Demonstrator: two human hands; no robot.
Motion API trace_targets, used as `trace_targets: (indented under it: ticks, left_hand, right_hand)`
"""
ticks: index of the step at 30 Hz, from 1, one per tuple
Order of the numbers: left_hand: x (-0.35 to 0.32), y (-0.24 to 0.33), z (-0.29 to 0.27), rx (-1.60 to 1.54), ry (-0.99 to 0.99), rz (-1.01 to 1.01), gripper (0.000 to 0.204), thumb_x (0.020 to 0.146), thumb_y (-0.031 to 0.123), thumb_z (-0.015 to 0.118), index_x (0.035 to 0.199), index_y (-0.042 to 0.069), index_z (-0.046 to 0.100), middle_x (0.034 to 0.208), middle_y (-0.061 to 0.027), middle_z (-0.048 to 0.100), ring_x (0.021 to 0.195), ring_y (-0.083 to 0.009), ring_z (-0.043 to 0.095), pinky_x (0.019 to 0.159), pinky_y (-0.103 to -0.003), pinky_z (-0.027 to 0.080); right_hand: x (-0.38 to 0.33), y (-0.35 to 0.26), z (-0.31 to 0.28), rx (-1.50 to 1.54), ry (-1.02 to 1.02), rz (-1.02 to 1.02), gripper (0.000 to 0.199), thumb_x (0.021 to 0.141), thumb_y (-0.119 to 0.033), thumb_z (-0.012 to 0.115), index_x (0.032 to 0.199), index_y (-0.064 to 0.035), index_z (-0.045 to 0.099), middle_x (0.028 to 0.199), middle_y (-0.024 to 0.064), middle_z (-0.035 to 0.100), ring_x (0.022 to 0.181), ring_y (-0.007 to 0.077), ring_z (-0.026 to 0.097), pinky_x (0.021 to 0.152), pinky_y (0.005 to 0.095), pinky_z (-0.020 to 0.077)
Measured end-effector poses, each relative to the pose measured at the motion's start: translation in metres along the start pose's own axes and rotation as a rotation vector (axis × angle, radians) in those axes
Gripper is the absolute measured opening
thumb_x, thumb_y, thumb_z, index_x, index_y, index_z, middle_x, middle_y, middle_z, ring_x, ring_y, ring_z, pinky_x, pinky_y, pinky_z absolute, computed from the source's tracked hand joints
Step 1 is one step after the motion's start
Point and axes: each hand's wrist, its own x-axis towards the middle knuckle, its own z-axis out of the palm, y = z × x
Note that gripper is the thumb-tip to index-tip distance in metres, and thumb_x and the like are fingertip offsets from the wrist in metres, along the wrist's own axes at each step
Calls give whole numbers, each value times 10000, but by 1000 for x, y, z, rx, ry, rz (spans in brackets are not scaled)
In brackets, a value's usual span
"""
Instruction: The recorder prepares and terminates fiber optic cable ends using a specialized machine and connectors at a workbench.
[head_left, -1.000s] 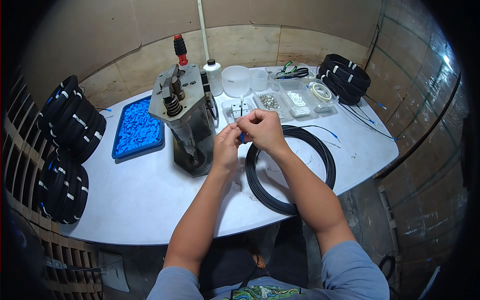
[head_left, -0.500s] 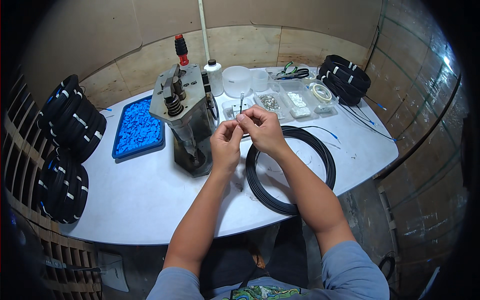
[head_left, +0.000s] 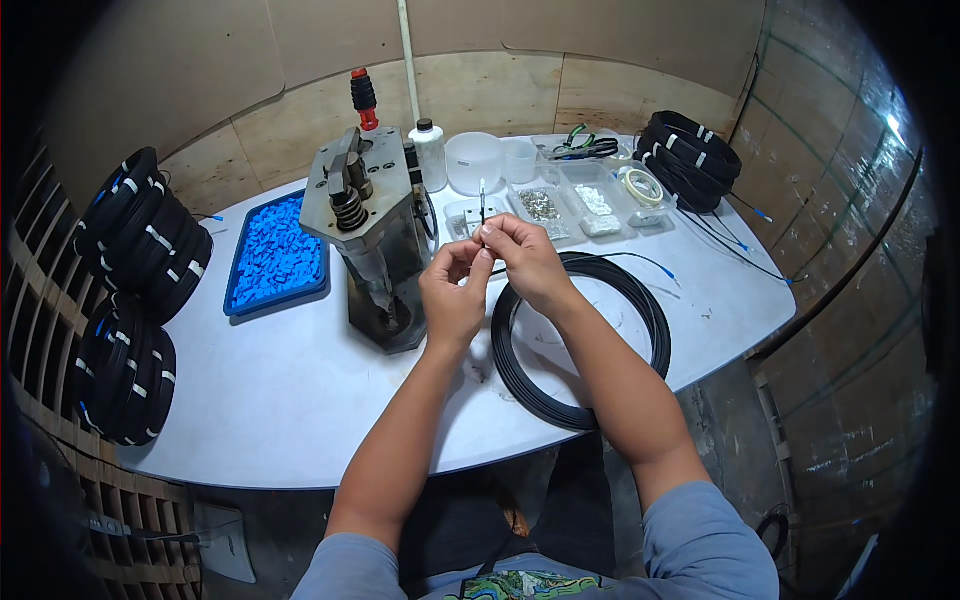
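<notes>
Both hands meet above the table, just right of a metal bench press (head_left: 385,275). My left hand (head_left: 455,290) and my right hand (head_left: 530,265) pinch, thumbs against fingers, on the end of a thin black cable (head_left: 483,213). That end points upward past the fingertips and has a slim pale tip. Under the right forearm lies a coil of black cable (head_left: 657,330), a blue-capped end of it reaching out to the right. The fingers hide where the held piece runs lower down.
Left of the press sits a blue tray (head_left: 237,305) of small blue parts. Behind the hands stand a white bottle (head_left: 428,160), a round tub (head_left: 473,165) and clear boxes (head_left: 565,172) of small parts. Strapped cable coils (head_left: 690,160) lie back right; more coils (head_left: 140,235) are at left.
The cable end has turned slightly more upright, and the fingertips have shifted a little on it. The forearms have barely moved.
</notes>
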Motion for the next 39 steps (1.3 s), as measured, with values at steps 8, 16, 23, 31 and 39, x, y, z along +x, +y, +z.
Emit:
trace_targets:
  ticks: [8,16,23,31,39]
  left_hand:
    - [1,-4,0,25,11,2,132,892,62,728,989,-14,680,906,-49,718,808,-88,654,760,-248,530]
    - [1,-7,-2,189,73,57,201,819,115,798,961,16,698,858,-44,722,769,-113,653,743,-280,523]
    - [0,1,1,180,59,53,152,887,126,727,969,1,702,860,-61,725,767,-114,661,746,-272,530]
    - [0,3,-3,114,29,-15,149,910,118,705,950,-25,692,849,-70,724,760,-106,667,736,-262,540]
    - [0,0,-2,113,15,44,129,888,101,727,929,-17,693,842,-66,723,767,-105,672,749,-260,541]
  right_hand:
    - [-1,-9,1,128,0,110,169,1015,-174,575,964,-37,660,933,11,666,842,91,594,780,258,489]
    - [0,-7,0,141,-5,165,166,1007,-166,583,957,-35,672,920,13,670,836,86,594,765,242,480]
    - [-1,-8,0,80,24,94,174,1007,-166,585,955,-26,674,927,18,676,859,99,608,808,269,496]
    - [0,-9,-2,93,-57,152,193,1021,-183,562,962,-36,674,947,18,670,900,106,611,865,286,488]
    - [-1,-8,-5,208,-118,175,190,1031,-197,542,958,-58,649,950,3,646,892,98,588,847,290,483]
